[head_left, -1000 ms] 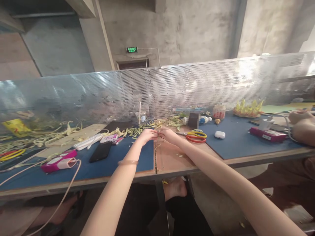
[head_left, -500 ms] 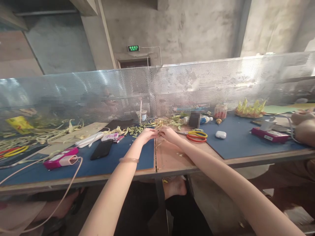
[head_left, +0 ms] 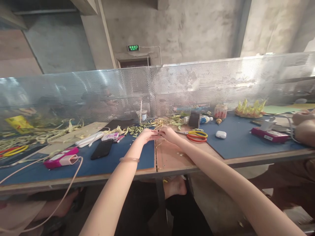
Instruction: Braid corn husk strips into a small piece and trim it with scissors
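My left hand [head_left: 148,134] and my right hand [head_left: 169,133] meet over the middle of the table, fingertips close together. Both are closed in a pinch; whatever lies between the fingers is too small to make out. Just beyond them spreads a pile of pale yellow-green plant strips [head_left: 169,122]. Small green curled pieces [head_left: 136,130] lie beside my left hand. Scissors with red and yellow handles [head_left: 197,136] rest to the right of my right hand. A black phone [head_left: 102,149] lies on the blue mat [head_left: 133,154] left of my left hand.
A perforated metal screen [head_left: 177,88] runs behind the table. A cup with a straw [head_left: 142,115], a bottle [head_left: 206,119] and a jar [head_left: 220,111] stand before it. A white earphone case [head_left: 220,134] and pink boxes [head_left: 269,134] sit rightward. Another person's hands [head_left: 304,126] show at far right.
My hands stay together in nearly the same place, with only a slight shift of the fingers. Nothing else on the table has visibly moved.
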`<state>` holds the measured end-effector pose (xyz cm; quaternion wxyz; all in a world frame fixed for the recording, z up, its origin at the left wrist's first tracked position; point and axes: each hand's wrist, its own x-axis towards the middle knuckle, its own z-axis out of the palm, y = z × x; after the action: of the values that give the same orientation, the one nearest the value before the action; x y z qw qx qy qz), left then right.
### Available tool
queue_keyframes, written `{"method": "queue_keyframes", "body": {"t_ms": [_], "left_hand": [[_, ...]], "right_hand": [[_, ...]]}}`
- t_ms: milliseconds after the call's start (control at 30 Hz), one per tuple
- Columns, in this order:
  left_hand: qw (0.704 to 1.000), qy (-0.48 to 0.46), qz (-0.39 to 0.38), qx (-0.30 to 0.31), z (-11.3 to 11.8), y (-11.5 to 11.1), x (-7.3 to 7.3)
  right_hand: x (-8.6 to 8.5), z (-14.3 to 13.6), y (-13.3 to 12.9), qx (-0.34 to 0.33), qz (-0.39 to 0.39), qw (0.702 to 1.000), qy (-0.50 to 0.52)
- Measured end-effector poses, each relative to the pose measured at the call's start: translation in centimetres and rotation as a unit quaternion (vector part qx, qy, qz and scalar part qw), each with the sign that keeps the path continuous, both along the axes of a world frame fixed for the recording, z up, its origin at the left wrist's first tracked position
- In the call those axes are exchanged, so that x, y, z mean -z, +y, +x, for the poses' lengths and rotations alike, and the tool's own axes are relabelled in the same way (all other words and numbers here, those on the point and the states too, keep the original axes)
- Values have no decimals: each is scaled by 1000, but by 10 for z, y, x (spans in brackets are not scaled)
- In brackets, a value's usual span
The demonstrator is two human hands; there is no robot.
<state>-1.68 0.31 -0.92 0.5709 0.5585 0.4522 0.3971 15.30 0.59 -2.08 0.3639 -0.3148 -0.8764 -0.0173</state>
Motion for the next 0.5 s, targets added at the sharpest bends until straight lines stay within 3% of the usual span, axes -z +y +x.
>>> {"method": "queue_keyframes", "body": {"t_ms": [500], "left_hand": [[1000, -6, 8, 30, -2, -2, -3]], "right_hand": [[0, -1, 0, 6, 8, 1000, 10]]}}
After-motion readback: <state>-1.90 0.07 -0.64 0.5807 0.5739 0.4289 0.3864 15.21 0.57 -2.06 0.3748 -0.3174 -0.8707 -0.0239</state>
